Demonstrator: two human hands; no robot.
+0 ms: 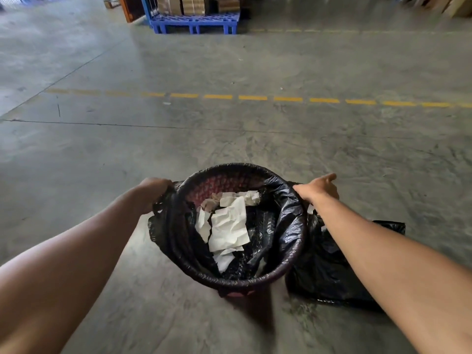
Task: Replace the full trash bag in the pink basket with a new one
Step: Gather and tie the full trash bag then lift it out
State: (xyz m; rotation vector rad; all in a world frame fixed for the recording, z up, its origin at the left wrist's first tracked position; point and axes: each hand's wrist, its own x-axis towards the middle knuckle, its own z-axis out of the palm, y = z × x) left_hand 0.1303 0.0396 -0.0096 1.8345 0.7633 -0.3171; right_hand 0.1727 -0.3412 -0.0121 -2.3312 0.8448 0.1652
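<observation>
Both hands, my left and right, pinch the full bag at the basket rim; removal just begun, relining remains.

Seen from above: 2 bare forearms reaching down to a pink basket standing on a grey concrete floor. Lined with a black trash bag, its edge folded over the rim. Inside, crumpled white paper. Left hand closed on bunched bag plastic at the basket's left rim. Right hand gripping the bag edge at the right rim, forefinger pointing outward. Just right of the basket, partly under the right forearm, a second black bag lying on the floor. Farther off, a dashed yellow line; at the far end, a blue pallet bearing cardboard boxes.
</observation>
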